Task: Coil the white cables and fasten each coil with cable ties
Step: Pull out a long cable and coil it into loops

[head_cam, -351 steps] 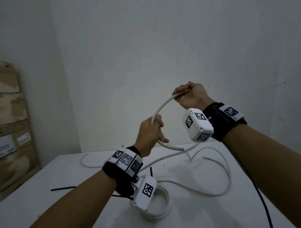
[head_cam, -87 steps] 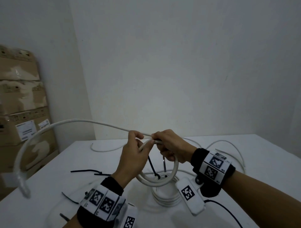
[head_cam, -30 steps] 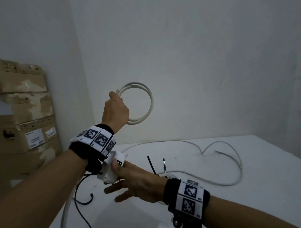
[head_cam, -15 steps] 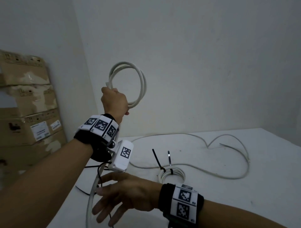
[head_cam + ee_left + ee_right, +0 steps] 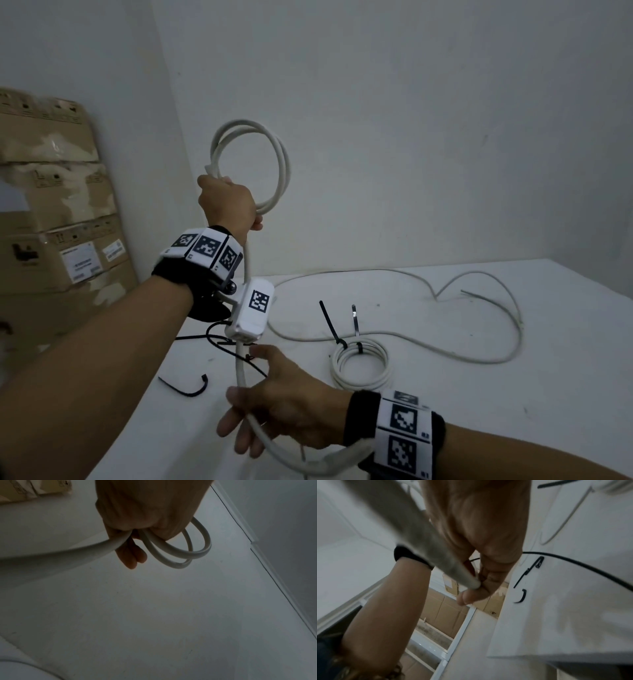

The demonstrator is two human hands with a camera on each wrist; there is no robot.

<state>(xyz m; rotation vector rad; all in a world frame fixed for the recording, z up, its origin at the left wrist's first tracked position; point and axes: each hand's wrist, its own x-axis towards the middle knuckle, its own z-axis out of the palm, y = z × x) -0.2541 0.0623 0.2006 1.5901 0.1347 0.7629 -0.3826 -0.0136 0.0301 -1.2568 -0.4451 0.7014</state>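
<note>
The left hand is raised with its fingers curled tight round the white cable, pinning two loops that stand upright above the fist with their round opening facing the camera, one cut end poking up beside the knuckles. From that fist the free run of cable hangs almost straight down past the wrist to the right hand, which is low and in front of the body; there the strand crosses the palm, with the thumb over it and the fingers loosely spread, and bends away toward that forearm. Beyond the right hand a finished coil lies flat on the table, two black cable ties sticking up from it, with another loose cable snaking farther off.
</note>
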